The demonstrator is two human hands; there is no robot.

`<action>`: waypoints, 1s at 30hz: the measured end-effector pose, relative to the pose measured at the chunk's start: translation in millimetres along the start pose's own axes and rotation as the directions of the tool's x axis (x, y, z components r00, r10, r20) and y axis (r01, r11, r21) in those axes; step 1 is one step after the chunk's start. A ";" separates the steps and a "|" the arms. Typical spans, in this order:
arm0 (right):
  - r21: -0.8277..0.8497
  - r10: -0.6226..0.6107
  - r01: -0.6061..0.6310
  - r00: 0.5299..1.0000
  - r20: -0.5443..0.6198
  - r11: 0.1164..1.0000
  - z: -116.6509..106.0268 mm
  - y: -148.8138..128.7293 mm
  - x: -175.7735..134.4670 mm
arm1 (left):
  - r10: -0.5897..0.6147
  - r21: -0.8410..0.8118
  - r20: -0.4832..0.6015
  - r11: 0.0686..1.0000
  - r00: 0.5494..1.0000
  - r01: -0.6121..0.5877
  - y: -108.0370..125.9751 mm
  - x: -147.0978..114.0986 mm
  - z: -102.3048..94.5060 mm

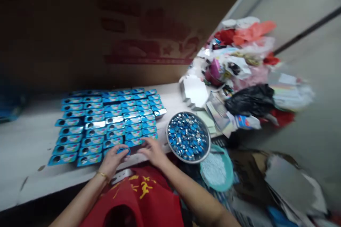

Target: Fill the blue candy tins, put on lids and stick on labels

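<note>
Rows of small blue printed boxes (92, 141), many with a round spot on top, stand side by side on a white tabletop. My left hand (113, 158) is at the near edge of the rows, thumb and finger closed on a blue round piece (124, 150). Whether that piece is loose or part of a box cannot be made out. To its right, my right hand (154, 151) has its thumb and fingers apart, close to the front box (134, 142) of its row. A metal bowl (169, 146) full of shiny blue and silver round pieces stands right of my right hand.
A large cardboard box (149, 17) rises behind the rows. Stacked white cards (195, 92) lie past the bowl. A turquoise basin (229, 165) with pale contents sits lower, right of the bowl. Plastic bags, including a black bag (252, 99), are heaped at the right wall.
</note>
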State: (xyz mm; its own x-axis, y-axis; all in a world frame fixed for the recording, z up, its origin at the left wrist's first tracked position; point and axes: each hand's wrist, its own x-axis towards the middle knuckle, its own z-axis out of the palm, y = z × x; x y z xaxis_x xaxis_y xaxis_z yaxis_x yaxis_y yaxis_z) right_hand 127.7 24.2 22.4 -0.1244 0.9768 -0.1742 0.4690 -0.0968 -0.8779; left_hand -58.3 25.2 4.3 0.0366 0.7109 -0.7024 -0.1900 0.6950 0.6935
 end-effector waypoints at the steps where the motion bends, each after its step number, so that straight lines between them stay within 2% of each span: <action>1: 0.012 -0.031 0.031 0.997 0.066 0.999 16.5 -9.4 5.0 | -0.003 0.014 0.018 1.000 1.000 0.003 0.8 0.4 3.9; 3: 0.002 -0.024 0.024 0.997 0.077 1.000 39.4 -17.2 11.6 | -0.019 -0.021 0.028 1.000 0.999 0.020 3.2 -0.5 6.0; 5: 0.036 -0.002 0.000 0.997 0.077 0.999 47.8 -14.3 10.9 | -0.059 -0.099 0.042 0.993 0.997 0.063 3.8 -4.0 3.4; 10: 0.289 0.098 -0.144 0.981 0.166 0.946 34.2 11.4 -3.9 | -0.188 -0.185 0.156 0.959 0.970 0.215 -8.5 -18.6 -2.7; 12: 0.315 0.165 -0.223 0.966 0.199 0.922 32.0 21.6 1.3 | -0.166 -0.261 0.106 0.947 0.980 0.189 -10.9 -20.2 -11.5; 14: 0.302 0.240 -0.285 0.954 0.178 0.910 36.2 25.7 15.7 | -0.119 -0.349 0.027 0.929 0.993 0.121 -9.5 -20.9 -28.7; 16: 0.214 0.226 -0.255 0.963 0.148 0.943 45.8 20.4 35.7 | -0.079 -0.418 -0.053 0.907 0.995 0.050 -7.3 -23.6 -50.9; 18: 0.038 0.101 -0.108 0.983 0.150 0.993 59.1 6.6 58.3 | -0.058 -0.477 -0.134 0.879 0.989 -0.013 -7.1 -28.4 -71.8; 20: -0.167 -0.022 0.050 0.986 0.165 0.985 75.2 -11.5 82.4 | -0.054 -0.523 -0.198 0.850 0.979 -0.059 -9.5 -33.8 -87.5; 22: -0.344 -0.083 0.140 0.981 0.176 0.929 92.2 -28.9 107.6 | -0.059 -0.553 -0.223 0.830 0.973 -0.076 -13.2 -38.2 -97.6; 25: -0.518 -0.101 0.187 0.977 0.190 0.834 113.1 -48.6 144.6 | -0.060 -0.570 -0.233 0.817 0.971 -0.087 -17.4 -42.0 -107.4; 30: -0.699 -0.037 0.193 0.972 0.233 0.688 124.9 -67.0 191.8 | -0.061 -0.573 -0.257 0.813 0.965 -0.101 -16.3 -40.7 -125.1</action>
State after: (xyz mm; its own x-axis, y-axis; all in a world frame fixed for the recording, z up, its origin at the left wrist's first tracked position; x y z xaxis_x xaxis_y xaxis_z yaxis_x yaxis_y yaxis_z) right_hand -36.8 194.1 -7.9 -0.3414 0.9085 -0.2409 0.9102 0.2556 -0.3260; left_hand -179.4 -28.6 1.5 -0.2051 0.6154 -0.7611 -0.7205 0.4314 0.5429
